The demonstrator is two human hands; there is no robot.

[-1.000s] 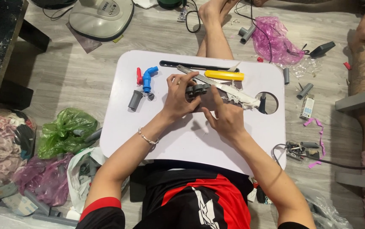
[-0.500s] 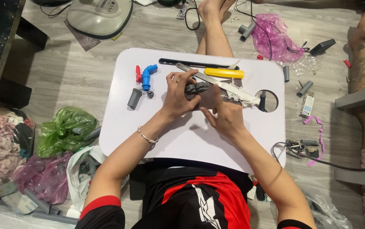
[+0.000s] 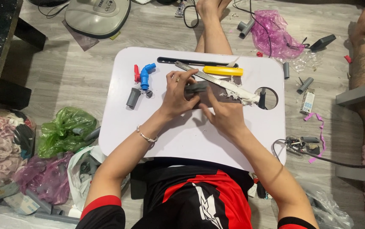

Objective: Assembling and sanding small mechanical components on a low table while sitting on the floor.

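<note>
Hands, left hand (image 3: 178,95) and right hand (image 3: 225,112), grip grey pipe fitting (image 3: 196,87).

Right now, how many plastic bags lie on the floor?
3 clear ones: green bag and purple bag left of the table, pink bag beyond it. More may be hidden.
</note>
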